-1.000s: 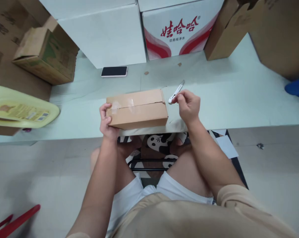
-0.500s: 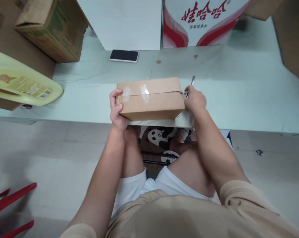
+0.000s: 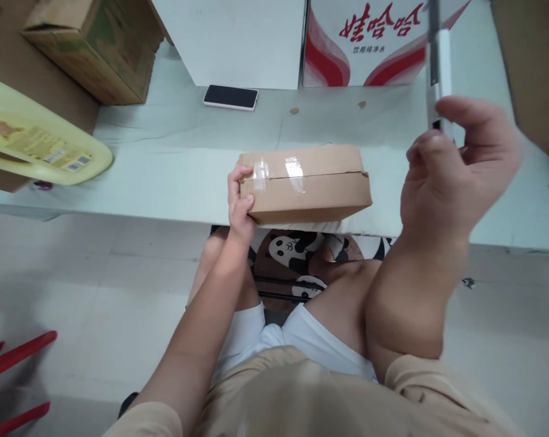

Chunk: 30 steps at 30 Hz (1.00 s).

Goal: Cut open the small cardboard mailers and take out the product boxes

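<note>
A brown cardboard box (image 3: 319, 191) lies near the front edge of the table, with clear tape across the left part of its top seam. My left hand (image 3: 241, 197) grips the left end of this box, fingers and thumb closed on it. Raised to the right, well apart from the box, my right hand (image 3: 456, 152) pinches a utility knife (image 3: 439, 73) with a white handle, its tip pointing away from me. At the right end of the box the seam looks slit, and no tape shows there.
A phone (image 3: 231, 97) lies on the pale green table (image 3: 174, 176) behind the box. A white carton (image 3: 238, 42) and a red-and-white water carton (image 3: 365, 67) stand at the back. On the left are a yellow jug (image 3: 42, 136) and a cardboard carton (image 3: 96, 48). Red legs (image 3: 19, 358) show lower left.
My right hand has lifted the utility knife away from the box's right end, up and to the right. The box and my left hand have shifted right in the view.
</note>
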Each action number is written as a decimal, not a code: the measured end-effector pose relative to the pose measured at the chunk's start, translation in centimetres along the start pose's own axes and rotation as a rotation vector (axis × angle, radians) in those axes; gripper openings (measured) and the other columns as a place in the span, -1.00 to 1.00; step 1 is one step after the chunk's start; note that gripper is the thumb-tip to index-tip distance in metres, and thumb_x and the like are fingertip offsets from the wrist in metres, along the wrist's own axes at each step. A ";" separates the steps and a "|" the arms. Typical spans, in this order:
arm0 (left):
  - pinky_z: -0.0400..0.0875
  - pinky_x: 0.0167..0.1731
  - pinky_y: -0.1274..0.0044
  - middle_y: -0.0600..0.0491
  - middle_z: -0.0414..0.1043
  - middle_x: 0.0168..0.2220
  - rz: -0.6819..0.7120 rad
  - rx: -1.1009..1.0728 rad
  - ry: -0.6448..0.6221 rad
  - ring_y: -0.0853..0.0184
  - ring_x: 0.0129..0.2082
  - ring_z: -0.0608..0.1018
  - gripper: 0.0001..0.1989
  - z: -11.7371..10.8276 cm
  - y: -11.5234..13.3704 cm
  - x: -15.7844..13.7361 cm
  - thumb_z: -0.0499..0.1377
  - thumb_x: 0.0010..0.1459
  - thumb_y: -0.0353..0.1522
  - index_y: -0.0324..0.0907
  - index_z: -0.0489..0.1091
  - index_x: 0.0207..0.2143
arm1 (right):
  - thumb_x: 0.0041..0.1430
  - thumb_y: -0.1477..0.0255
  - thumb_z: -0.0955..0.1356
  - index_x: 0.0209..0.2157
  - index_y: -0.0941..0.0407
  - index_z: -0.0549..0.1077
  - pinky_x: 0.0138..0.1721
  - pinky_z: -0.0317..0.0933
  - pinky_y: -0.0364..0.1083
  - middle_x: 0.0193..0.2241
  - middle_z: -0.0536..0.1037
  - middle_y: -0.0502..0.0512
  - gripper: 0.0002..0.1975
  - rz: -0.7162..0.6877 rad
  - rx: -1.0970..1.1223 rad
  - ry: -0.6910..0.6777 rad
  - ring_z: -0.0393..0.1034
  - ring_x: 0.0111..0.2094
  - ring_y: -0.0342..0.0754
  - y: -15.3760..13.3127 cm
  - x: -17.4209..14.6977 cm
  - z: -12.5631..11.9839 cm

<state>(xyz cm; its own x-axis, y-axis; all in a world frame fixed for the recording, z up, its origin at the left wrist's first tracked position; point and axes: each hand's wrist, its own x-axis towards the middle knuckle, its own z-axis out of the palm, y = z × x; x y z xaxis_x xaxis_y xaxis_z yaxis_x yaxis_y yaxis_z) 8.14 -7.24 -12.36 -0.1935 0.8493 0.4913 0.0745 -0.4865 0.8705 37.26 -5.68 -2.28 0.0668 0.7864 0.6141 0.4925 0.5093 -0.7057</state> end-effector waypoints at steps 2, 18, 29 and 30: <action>0.34 0.21 0.14 -0.03 0.34 0.16 0.019 -0.005 -0.008 -0.02 0.28 0.36 -0.33 0.7 0.4 -0.1 0.09 0.07 0.25 0.07 0.29 0.07 | 0.32 0.20 0.31 -0.07 -0.11 0.47 -0.31 0.48 0.03 -0.21 0.47 0.04 -0.80 0.016 0.158 0.138 0.53 -0.30 -0.03 -2.9 0.0 0.3; 0.17 0.35 0.07 -0.05 0.28 0.24 0.077 0.116 0.028 -0.04 0.40 0.22 -0.45 4.9 1.9 -1.5 -0.01 0.26 0.16 0.05 0.29 0.10 | 0.29 0.35 0.32 -0.10 -0.04 0.28 -0.16 0.56 0.01 -0.15 0.46 0.02 -0.83 0.206 0.397 0.061 0.52 -0.12 -0.04 -8.1 -1.0 3.7; 0.16 0.35 0.09 0.00 0.26 0.24 0.115 0.080 -0.017 -0.07 0.41 0.18 -0.47 4.2 1.1 -1.5 0.02 0.28 0.13 0.10 0.29 0.15 | 0.25 0.18 0.45 -0.10 -0.09 0.31 -0.24 0.59 -0.09 -0.21 0.53 -0.07 -0.70 0.146 0.541 0.002 0.55 -0.23 -0.13 -4.4 -2.3 5.3; 0.16 0.36 0.09 0.00 0.28 0.24 0.116 0.079 -0.016 -0.07 0.42 0.17 -0.47 4.2 1.2 -1.5 0.02 0.28 0.13 0.10 0.29 0.15 | 0.26 0.20 0.44 -0.10 -0.08 0.32 -0.24 0.59 -0.09 -0.21 0.53 -0.08 -0.72 0.136 0.542 0.007 0.54 -0.23 -0.14 -4.5 -2.4 5.3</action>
<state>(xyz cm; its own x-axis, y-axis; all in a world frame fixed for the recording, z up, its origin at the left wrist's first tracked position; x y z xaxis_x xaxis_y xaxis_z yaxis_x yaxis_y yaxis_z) 12.66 -8.26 -11.94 -0.1638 0.7919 0.5883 0.1719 -0.5643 0.8075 30.28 -7.97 -2.50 0.1052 0.8559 0.5063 -0.0374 0.5121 -0.8581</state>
